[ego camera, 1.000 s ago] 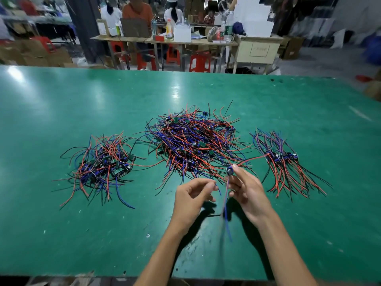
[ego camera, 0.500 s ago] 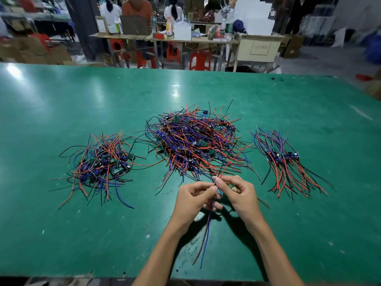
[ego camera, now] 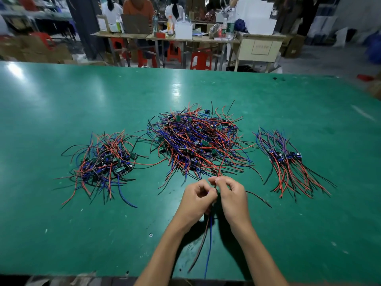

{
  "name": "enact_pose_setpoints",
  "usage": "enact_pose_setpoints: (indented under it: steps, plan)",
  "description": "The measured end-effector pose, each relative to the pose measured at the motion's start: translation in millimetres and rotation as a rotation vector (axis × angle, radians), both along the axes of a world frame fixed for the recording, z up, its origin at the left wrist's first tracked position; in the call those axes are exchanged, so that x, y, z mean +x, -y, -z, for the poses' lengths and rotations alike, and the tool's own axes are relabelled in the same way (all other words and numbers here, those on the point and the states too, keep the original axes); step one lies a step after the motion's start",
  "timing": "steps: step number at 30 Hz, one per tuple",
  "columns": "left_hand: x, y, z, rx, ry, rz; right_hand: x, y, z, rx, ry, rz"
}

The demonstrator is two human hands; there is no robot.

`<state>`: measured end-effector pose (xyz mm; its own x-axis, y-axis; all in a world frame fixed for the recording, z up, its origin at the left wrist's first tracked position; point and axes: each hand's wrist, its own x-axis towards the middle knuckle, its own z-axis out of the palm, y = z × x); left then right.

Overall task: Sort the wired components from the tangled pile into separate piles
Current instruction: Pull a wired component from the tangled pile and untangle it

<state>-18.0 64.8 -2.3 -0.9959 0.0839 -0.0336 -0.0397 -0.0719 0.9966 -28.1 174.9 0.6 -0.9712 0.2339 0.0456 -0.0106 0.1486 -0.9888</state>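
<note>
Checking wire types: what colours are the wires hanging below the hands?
Blue and dark red wires, clearest in the head view.

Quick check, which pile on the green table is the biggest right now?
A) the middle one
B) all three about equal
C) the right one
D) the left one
A: the middle pile spreads plainly wider and holds more wires than the left pile or the right pile, with both hands, left hand and right hand, pinching wires just in front of it.

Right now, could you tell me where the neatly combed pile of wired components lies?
In the head view, the combed pile lies on the green table, right of the large tangled pile.
</note>
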Motion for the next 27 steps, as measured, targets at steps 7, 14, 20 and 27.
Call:
enact_pose_setpoints:
  steps: [7,14,20,27]
  plan:
    - [2.8,0.1,-1.9,-0.101,0.003,0.048,-29.5,-12.5,-23.3,-0.037,0.057,0.121]
    - [2.0,2.2,-4.0,-0.099,0.029,0.078,-49.4,-20.4,-42.8,-0.324,0.215,0.146]
    - [2.4,0.9,0.1,0.014,0.046,0.047,-32.3,-30.5,-37.1,-0.316,0.144,-0.066]
    - [-1.4,2.7,-1.5,0.100,0.081,0.106,-7.8,-37.1,-4.1,-0.059,-0.050,-0.145]
